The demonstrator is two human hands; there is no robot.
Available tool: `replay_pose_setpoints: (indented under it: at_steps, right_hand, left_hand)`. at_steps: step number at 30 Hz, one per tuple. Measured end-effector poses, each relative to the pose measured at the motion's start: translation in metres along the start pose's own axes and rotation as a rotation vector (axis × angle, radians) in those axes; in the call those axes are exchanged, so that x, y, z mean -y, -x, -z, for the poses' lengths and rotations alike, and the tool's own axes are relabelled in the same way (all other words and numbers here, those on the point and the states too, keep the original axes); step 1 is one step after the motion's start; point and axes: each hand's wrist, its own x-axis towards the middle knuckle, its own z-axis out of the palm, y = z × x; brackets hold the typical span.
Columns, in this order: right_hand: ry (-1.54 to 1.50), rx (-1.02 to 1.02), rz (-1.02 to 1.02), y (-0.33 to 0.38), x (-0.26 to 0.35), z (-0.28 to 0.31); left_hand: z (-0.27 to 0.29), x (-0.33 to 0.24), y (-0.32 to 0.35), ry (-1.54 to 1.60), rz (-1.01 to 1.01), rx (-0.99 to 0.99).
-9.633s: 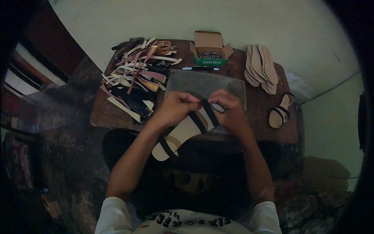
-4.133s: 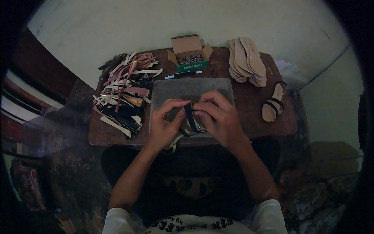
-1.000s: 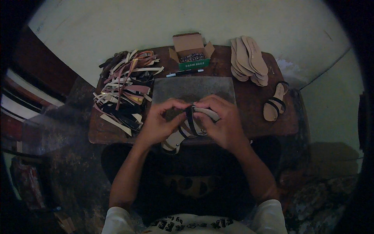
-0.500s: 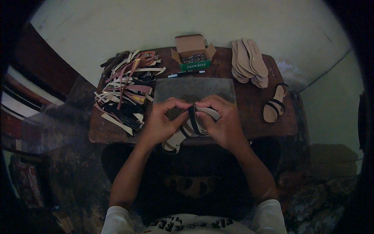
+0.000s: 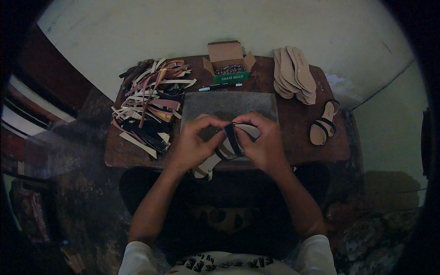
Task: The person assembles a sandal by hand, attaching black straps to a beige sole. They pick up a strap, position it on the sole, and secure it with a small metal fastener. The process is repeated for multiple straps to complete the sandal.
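Both hands grip the sandal (black-strapped) at the table's near edge — strap pile left.

dim room, low wooden table

Tan black-strapped sandal, tilted, hand-held

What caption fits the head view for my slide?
Left hand and right hand hold a tan sandal sole with black straps over a brown wooden table.
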Motion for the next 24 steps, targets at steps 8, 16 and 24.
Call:
replay_pose_setpoints:
  at_steps: [8, 16, 24]
  right_hand:
    - [-0.067, 0.041, -0.172, 0.0005, -0.0031, 0.0032]
    - [0.019, 0.039, 0.060, 0.0020, -0.0068, 0.0024]
    - [0.063, 0.061, 0.106, 0.0035, -0.0069, -0.0032]
  left_hand:
    - [-0.0027, -0.0058, 0.0020, -0.019, 0.075, -0.027]
    - [-0.0030, -0.0044, 0.0005, 0.035, 0.081, 0.000]
    - [-0.0001, 0.0016, 0.0004, -0.120, -0.004, 0.055]
